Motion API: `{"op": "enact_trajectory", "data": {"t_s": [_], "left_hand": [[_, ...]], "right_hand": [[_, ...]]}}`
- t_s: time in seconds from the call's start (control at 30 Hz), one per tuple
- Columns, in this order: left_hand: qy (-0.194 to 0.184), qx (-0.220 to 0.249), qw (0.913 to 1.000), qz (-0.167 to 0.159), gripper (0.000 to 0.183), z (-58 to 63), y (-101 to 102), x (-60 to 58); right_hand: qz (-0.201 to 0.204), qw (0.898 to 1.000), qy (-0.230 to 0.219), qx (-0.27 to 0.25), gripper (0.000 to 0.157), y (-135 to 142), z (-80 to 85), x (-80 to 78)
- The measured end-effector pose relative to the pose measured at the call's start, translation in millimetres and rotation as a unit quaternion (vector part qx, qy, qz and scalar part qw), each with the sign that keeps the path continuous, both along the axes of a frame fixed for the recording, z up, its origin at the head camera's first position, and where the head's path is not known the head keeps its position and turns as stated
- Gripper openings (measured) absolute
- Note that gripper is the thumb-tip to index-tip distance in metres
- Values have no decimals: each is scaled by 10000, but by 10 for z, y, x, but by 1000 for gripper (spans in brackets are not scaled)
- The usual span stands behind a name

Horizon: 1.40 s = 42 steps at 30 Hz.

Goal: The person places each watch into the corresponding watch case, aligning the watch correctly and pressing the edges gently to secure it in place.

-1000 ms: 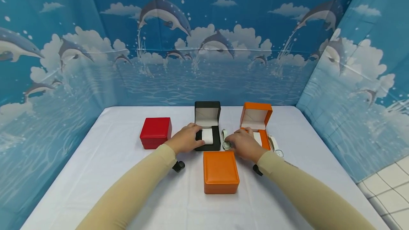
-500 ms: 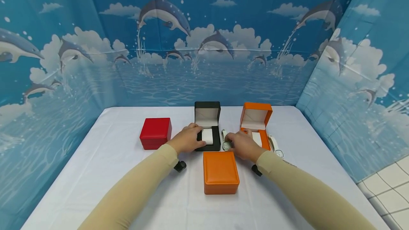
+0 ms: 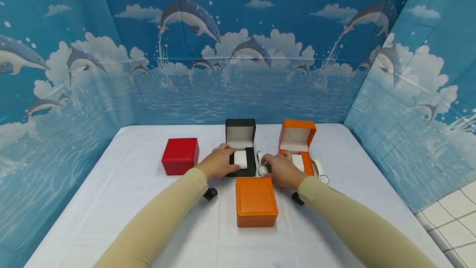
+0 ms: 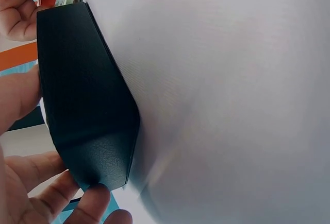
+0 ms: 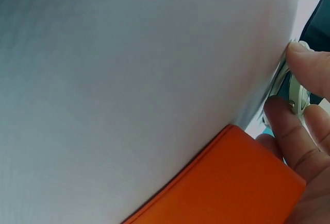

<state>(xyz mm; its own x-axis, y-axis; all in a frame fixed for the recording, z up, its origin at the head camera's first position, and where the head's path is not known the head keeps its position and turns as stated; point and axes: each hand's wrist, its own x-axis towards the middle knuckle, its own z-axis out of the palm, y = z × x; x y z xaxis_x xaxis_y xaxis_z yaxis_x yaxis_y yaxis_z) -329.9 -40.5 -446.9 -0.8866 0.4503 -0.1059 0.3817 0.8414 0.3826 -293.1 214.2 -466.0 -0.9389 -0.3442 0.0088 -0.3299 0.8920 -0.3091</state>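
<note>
My left hand [image 3: 217, 162] holds the front left part of an open black watch box [image 3: 251, 162]. In the left wrist view its thumb lies along the upper edge and the fingers press the side of the box [image 4: 82, 80]. A white cushion [image 3: 240, 159] sits inside. Just right of that box, my right hand [image 3: 284, 169] pinches a pale-strapped wristwatch [image 3: 262, 171] low over the table. The right wrist view shows thumb and fingers around the watch [image 5: 297, 92], its strap partly hidden.
An open orange watch box [image 3: 307, 162] with a white cushion stands beyond my right hand. Another pale wristwatch [image 3: 320, 172] lies at its right. A closed orange box [image 3: 256, 202] is in front, and a closed red box [image 3: 180, 155] at left, on the white-covered table [image 3: 141, 152].
</note>
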Motion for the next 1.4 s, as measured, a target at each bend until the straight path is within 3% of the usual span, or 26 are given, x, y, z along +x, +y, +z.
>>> {"op": "enact_trajectory", "data": {"t_s": [0.5,1.4], "left_hand": [[11,-15,10000,51,78,-12,13,-44],[-53,187,9996,204,76,-34,43,-93]], "right_hand": [[-37,9993,-293,-245,43,-29,10,2],[-68,9957,-563,-738,30,-17,-11,-25]]}}
